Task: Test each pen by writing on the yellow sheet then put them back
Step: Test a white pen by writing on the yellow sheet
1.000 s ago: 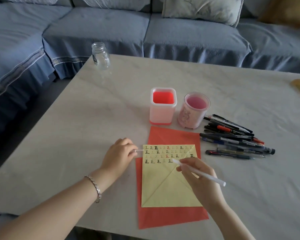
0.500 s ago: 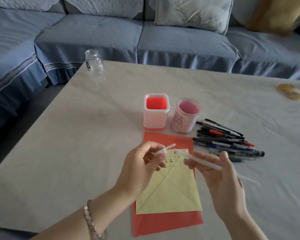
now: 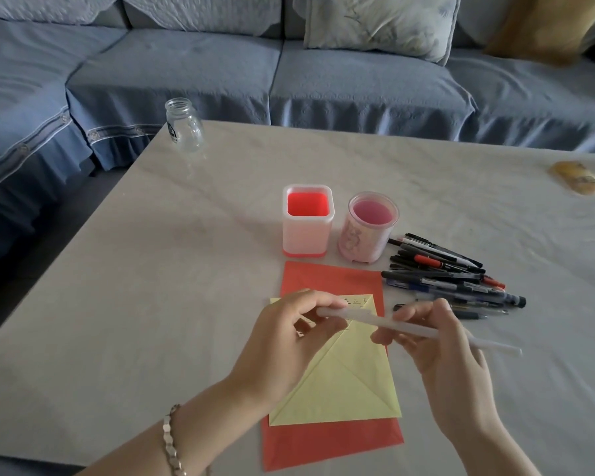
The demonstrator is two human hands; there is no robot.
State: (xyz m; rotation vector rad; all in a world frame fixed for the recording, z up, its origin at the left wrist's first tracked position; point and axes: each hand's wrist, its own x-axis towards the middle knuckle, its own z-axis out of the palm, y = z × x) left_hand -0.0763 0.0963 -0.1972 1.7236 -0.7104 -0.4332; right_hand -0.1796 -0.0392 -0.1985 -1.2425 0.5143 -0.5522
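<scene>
Marbled tabletop [image 3: 152, 304], creased yellow sheet [image 3: 340, 389], left hand [image 3: 289, 345] and right hand [image 3: 440, 352] pinching white pen [image 3: 368, 321]

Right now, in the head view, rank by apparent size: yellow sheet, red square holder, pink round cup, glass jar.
1. yellow sheet
2. red square holder and pink round cup: alike, unranked
3. glass jar, though farthest away

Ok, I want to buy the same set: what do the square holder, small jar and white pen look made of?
Square holder: frosted translucent plastic, red showing softly through its walls. Small jar: clear and glossy with a threaded neck, glass or hard plastic, cannot tell. White pen: milky, matte barrel, likely plastic.
</scene>
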